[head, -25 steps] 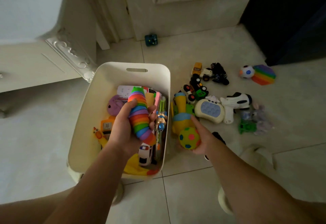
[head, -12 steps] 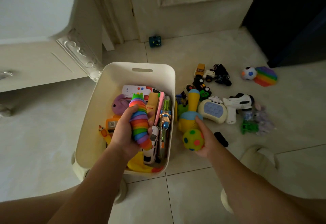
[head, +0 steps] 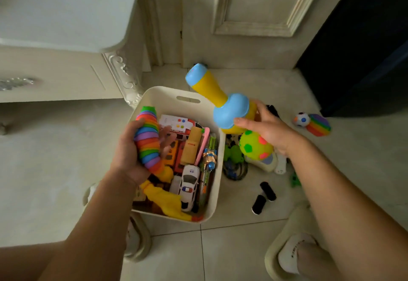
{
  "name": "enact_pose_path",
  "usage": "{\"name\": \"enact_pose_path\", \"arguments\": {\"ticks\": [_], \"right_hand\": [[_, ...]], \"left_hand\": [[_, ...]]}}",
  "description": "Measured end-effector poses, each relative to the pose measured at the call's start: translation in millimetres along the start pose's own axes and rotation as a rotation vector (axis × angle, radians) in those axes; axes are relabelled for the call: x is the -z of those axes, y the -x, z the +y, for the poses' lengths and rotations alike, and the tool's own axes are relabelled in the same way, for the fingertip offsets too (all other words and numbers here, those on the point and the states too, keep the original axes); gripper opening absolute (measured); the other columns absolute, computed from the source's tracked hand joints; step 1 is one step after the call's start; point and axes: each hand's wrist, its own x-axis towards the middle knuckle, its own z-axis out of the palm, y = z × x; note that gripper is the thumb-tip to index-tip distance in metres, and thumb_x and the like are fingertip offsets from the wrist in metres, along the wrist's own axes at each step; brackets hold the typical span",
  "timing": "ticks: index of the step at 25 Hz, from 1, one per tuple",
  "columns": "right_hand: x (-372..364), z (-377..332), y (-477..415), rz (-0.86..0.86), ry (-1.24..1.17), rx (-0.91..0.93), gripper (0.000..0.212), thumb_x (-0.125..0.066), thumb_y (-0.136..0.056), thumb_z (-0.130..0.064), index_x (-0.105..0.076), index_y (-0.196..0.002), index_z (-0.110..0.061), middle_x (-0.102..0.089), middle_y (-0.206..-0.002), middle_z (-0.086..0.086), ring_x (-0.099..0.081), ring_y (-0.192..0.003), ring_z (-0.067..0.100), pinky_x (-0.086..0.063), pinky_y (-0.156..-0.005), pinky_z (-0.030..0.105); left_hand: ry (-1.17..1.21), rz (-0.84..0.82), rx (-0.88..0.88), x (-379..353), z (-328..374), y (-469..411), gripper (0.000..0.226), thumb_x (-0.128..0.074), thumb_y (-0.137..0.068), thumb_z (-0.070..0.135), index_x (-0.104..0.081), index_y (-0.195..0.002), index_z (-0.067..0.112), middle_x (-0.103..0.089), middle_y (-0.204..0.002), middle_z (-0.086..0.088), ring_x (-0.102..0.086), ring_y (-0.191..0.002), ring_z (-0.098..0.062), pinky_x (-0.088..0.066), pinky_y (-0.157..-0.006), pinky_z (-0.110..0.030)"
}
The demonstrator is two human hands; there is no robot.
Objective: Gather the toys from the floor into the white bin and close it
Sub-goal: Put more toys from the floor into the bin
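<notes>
The white bin (head: pixel 167 98) stands on the tiled floor, holding several toys, among them a white police car (head: pixel 188 186) and a yellow rubber chicken (head: pixel 165 201). My left hand (head: pixel 130 150) grips a rainbow segmented slug toy (head: pixel 148 141) over the bin's left side. My right hand (head: pixel 268 129) holds a yellow and blue bowling-pin toy (head: pixel 220 101) together with a green spotted ball (head: pixel 256 146), lifted above the bin's right rim. More toys lie on the floor to the right: a small white ball (head: pixel 301 119) and a rainbow pop pad (head: pixel 319 125).
An ornate white cabinet (head: pixel 66 37) stands at the left, a panelled door (head: pixel 254 15) behind the bin. Two black cylinders (head: pixel 263 196) and a dark tangle (head: pixel 235 170) lie right of the bin. My slippered feet (head: pixel 291 252) are at the bottom.
My right hand has lifted the bowling-pin toy and spotted ball off the floor, up towards the bin's rim. My left hand still holds the rainbow slug over the bin. The camera moved closer.
</notes>
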Motion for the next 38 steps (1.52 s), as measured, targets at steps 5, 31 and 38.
{"name": "enact_pose_path", "arguments": {"ticks": [5, 31, 38], "right_hand": [[-40, -58, -47, -0.25, 1.122, 0.077, 0.095, -0.079, -0.054, -0.064, -0.028, -0.133, -0.049, -0.054, -0.121, -0.007, -0.056, -0.101, 0.02, -0.049, -0.081, 0.035], [-103, 6, -133, 0.192, 0.399, -0.092, 0.03, -0.056, -0.088, -0.045, -0.068, -0.084, -0.017, -0.063, -0.081, 0.001, -0.059, -0.082, 0.021, -0.042, -0.063, 0.024], [-128, 39, -121, 0.147, 1.393, 0.259, 0.056, -0.051, -0.085, -0.01, -0.039, -0.138, -0.027, -0.037, -0.136, 0.012, -0.039, -0.119, 0.032, -0.037, -0.095, 0.04]], "left_hand": [[-0.035, 0.053, -0.062, 19, 17, -3, 0.034, -0.054, -0.088, 0.042, -0.058, -0.102, 0.011, -0.071, -0.097, -0.011, -0.062, -0.089, -0.024, -0.059, -0.066, -0.035], [-0.823, 0.425, 0.006, 64, -21, -48, 0.044, -0.066, -0.085, 0.044, -0.049, -0.119, 0.021, -0.069, -0.092, -0.015, -0.068, -0.073, -0.027, -0.061, -0.074, -0.047], [-0.83, 0.427, 0.044, 62, -23, -51, 0.049, -0.064, -0.085, 0.047, -0.048, -0.122, 0.02, -0.068, -0.096, -0.017, -0.069, -0.077, -0.028, -0.061, -0.073, -0.044]]}}
